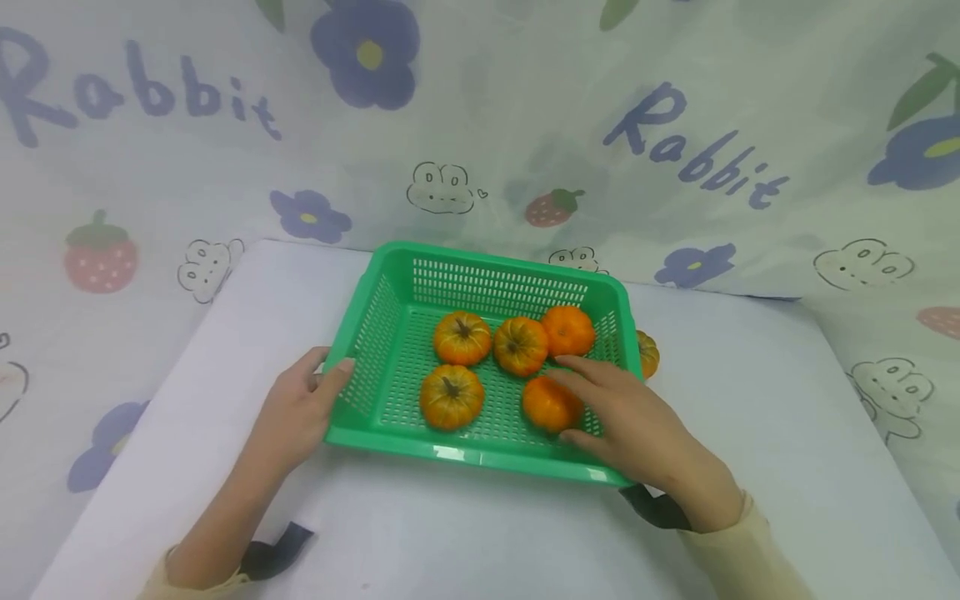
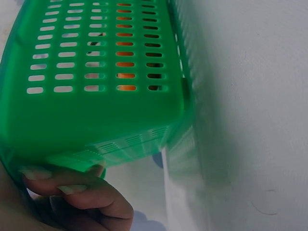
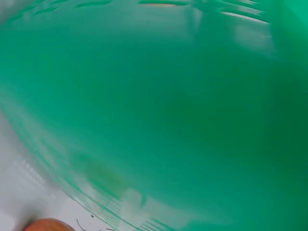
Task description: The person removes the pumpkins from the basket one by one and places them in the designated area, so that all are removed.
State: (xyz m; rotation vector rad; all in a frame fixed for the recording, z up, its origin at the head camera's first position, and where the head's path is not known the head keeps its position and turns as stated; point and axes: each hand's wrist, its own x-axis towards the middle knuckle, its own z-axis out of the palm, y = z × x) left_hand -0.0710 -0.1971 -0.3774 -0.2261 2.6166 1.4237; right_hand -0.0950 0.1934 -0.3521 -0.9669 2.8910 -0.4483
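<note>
A green plastic basket [image 1: 480, 454] with slotted walls stands on the white table. My left hand [image 1: 303, 408] grips its left rim, thumb over the edge; in the left wrist view, curled fingers [image 2: 91, 195] show beside the wall. My right hand [image 1: 626, 417] reaches over the right side, fingers loosely spread around a smooth tangerine [image 1: 549, 406]. A second tangerine [image 1: 567, 332] lies behind it, touching a small striped pumpkin [image 1: 521, 347]. Two more small pumpkins, one at the back [image 1: 462, 338] and one in front [image 1: 452, 398], lie further left in the basket.
Outside the basket's right wall, another small pumpkin [image 1: 648, 354] lies partly hidden on the white table [image 1: 757, 417]. A printed cloth [image 1: 495, 108] with flowers and rabbits hangs behind and around the table. The basket's green wall [image 3: 159, 110] fills most of the right wrist view.
</note>
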